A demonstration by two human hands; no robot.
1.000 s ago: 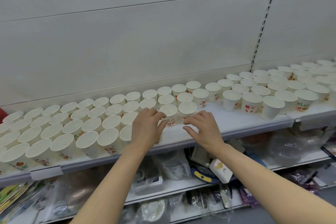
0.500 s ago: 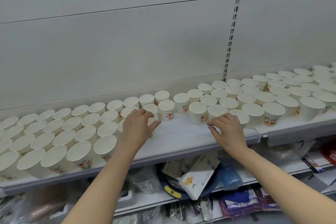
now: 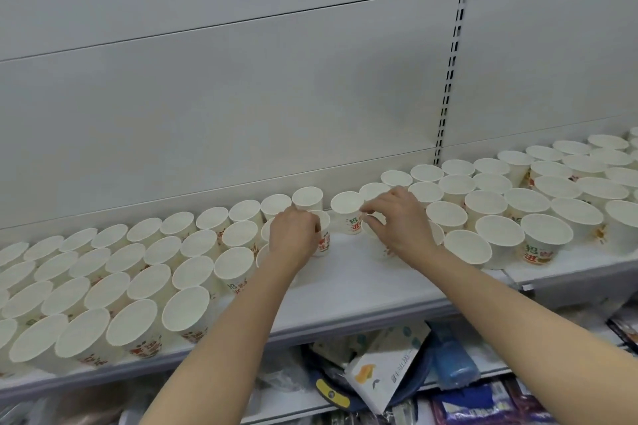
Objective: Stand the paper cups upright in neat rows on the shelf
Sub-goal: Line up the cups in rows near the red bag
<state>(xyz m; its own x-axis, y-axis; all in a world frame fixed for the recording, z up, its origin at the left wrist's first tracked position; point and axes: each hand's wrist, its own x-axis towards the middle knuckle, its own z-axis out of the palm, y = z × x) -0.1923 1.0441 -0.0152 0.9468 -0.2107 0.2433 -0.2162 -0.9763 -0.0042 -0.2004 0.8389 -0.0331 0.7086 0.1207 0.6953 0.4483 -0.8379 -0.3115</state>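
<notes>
A: Nearest us, what do we touch?

B: Our left hand (image 3: 293, 238) grips a paper cup (image 3: 322, 235); at two o'clock our right hand (image 3: 397, 222) pinches another cup (image 3: 376, 238).

A: How will they handle?

B: Likely light, thin-walled and crushable; hold the sides gently. Smooth white tapered cups fill the shelf (image 3: 362, 290) at twelve o'clock.

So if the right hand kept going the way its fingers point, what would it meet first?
The right hand points left and a bit back. First in line is probably the lone cup just beyond its fingertips, which may already touch it; depth is hard to judge.
</notes>
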